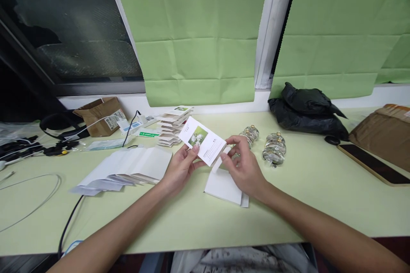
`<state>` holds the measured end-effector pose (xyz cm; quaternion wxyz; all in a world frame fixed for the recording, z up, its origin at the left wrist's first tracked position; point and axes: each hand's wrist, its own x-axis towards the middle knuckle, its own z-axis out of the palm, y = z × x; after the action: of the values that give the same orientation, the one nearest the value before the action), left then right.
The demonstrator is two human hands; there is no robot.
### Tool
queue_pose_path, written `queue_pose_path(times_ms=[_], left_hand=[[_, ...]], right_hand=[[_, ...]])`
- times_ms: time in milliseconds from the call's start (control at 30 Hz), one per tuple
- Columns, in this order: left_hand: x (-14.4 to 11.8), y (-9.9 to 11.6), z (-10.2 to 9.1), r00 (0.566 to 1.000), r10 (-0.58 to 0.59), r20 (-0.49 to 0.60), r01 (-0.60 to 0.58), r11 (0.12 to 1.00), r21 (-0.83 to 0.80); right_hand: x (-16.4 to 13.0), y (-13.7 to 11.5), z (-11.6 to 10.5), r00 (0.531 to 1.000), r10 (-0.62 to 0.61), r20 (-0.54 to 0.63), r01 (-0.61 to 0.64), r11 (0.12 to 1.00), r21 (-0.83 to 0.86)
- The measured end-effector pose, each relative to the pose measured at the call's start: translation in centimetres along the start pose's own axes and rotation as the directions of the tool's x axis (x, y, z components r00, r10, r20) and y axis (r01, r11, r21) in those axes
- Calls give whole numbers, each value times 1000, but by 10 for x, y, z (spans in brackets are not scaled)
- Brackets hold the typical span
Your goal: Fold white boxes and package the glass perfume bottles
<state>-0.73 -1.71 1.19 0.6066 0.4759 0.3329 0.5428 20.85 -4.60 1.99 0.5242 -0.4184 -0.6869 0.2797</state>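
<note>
Two hands, left hand [181, 166] and right hand [241, 168], pinch one flat box [202, 140]; two bottles [273, 148] behind.

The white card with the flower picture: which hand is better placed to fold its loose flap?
Probably the right hand: its fingertips already pinch the flap at the card's lower edge, while the left hand grips the card's side.

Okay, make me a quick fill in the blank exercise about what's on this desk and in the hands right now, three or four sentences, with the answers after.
1. The left hand and the right hand together hold a flat white carton printed with a picture of a ____.
2. Right of the hands, ____ glass bottles lie on the table.
3. The blinds over the window are ____ in colour.
4. At the table's right edge a ____ lies with its dark screen up.

Missing words: flower; two; green; phone
</note>
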Motion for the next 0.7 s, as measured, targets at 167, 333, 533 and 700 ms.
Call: queue_pose_path(times_ms=[167,333,533,700], left_hand=[[1,0,-2,1000,-9,-24,9,1000,9],[-2,-1,1,999,-34,0,34,998,50],[-13,-2,15,993,50,-108,-28,981,190],[-22,0,27,983,186,-2,-177,942,285]], right_hand=[[3,4,3,998,31,49,-32,999,11],[1,5,5,998,34,47,-31,997,-67],[0,8,8,996,83,25,-81,993,-85],[5,9,8,980,200,-1,-200,980,4]])
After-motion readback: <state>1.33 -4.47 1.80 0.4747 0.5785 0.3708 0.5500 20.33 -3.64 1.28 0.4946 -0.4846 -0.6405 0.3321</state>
